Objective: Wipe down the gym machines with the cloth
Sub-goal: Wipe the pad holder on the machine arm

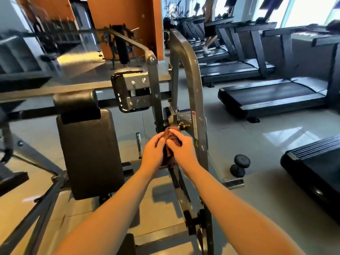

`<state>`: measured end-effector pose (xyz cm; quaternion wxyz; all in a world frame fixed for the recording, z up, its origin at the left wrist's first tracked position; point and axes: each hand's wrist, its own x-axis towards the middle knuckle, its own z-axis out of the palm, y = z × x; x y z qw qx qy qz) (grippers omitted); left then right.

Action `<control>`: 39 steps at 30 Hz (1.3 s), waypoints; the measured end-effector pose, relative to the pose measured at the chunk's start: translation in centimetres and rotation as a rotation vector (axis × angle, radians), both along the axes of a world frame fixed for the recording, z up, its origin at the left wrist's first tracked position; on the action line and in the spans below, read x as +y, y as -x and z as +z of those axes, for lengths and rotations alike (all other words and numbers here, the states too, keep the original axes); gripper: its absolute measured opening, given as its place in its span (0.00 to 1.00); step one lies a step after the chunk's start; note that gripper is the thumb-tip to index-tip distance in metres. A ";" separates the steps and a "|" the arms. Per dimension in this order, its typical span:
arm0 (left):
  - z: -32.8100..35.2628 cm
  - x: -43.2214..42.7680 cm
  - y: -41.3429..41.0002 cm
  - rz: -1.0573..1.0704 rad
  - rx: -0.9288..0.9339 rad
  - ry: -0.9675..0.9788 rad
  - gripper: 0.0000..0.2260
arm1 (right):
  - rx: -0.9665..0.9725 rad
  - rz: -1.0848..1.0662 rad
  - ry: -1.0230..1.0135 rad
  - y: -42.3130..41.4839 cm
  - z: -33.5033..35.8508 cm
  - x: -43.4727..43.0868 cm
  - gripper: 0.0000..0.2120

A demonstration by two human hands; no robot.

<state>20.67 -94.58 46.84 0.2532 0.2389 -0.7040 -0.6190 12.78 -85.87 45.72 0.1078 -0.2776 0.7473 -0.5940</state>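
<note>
Gym floor, treadmills (266, 94) behind: left hand (153, 150) and right hand (181, 148) curl their fingers round the bunched cloth (170, 137) close before the machine (193, 89) (no wiped patch is visible), so most wiping likely remains.

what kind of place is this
A gym, most likely: a row of treadmills, a padded weight machine close in front, and a dumbbell on the floor. The left hand and right hand grip a cloth.
</note>
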 end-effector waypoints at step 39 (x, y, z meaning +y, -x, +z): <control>-5.7 -29.6 7.8 -0.122 -0.119 0.750 0.24 | 0.190 -0.495 -0.015 8.4 -1.6 -25.8 0.11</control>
